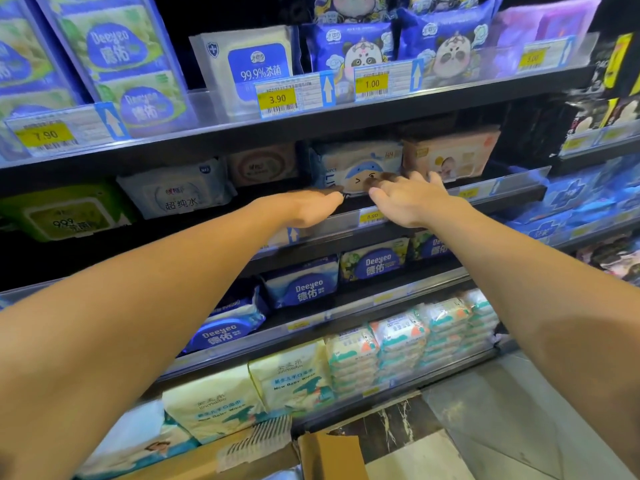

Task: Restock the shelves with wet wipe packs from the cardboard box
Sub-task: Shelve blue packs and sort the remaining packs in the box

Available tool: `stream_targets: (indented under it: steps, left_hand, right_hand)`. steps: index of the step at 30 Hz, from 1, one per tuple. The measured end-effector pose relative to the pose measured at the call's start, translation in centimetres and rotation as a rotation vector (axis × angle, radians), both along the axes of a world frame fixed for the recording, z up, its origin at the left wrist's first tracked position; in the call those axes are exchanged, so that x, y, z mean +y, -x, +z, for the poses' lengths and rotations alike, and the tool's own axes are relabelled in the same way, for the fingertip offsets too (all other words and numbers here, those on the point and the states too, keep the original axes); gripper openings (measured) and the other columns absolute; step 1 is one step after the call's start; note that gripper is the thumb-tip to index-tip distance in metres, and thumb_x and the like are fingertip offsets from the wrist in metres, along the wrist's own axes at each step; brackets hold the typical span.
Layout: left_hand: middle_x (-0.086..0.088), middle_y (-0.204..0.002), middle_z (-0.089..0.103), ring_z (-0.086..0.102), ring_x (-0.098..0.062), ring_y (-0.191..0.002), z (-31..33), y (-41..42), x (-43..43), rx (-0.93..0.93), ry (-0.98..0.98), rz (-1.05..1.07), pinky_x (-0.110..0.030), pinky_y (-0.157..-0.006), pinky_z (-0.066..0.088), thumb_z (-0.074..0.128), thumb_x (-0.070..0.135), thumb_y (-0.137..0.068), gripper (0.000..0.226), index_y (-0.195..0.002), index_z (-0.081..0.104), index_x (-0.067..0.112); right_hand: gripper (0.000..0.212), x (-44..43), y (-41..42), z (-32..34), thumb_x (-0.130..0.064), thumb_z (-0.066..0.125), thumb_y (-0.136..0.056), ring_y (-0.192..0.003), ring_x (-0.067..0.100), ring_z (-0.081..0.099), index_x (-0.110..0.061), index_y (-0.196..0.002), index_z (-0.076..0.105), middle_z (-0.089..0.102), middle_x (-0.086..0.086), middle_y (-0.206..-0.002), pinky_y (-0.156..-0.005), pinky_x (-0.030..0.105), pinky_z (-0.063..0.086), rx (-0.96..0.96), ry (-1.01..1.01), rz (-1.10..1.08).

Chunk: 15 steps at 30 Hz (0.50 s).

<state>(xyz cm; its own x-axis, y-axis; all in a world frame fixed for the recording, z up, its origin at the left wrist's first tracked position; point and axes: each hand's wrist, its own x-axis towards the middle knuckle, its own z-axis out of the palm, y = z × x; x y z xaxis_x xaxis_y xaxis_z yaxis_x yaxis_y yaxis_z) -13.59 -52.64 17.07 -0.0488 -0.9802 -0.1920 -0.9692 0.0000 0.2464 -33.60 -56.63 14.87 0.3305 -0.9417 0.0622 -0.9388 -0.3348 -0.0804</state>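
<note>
Both my arms reach into the second shelf from the top. A white and blue wet wipe pack (360,164) with a cartoon face stands there behind the clear shelf rail (502,185). My left hand (308,206) lies flat with straight fingers at the pack's lower left edge. My right hand (408,199) has its fingers spread against the pack's front, lower right. Neither hand curls round it. The cardboard box (332,452) sits at the bottom, its flap open below my arms.
A peach baby wipe pack (450,154) stands just right of the white one; a white pack (176,192) and a green pack (65,213) lie to the left. Other shelves above and below hold several wipe packs. Price tags line the rails. Tiled floor at lower right.
</note>
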Motion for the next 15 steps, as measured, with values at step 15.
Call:
stream_targets:
  steps: [15]
  left_hand:
    - [-0.007,-0.141,0.054,0.05,-0.025,-0.122,-0.4,-0.6,0.8,-0.068,0.067,-0.048,-0.041,-0.103,0.039,0.021,0.044,-0.108,0.047,-0.129,0.055,0.018]
  right_hand:
    - [0.085,1.3,0.1,0.7,-0.076,0.01,-0.099,-0.15,0.036,0.03,-0.021,-0.153,0.044,0.041,0.014,-0.159,-0.121,0.063,0.012,-0.024,-0.009,-0.011]
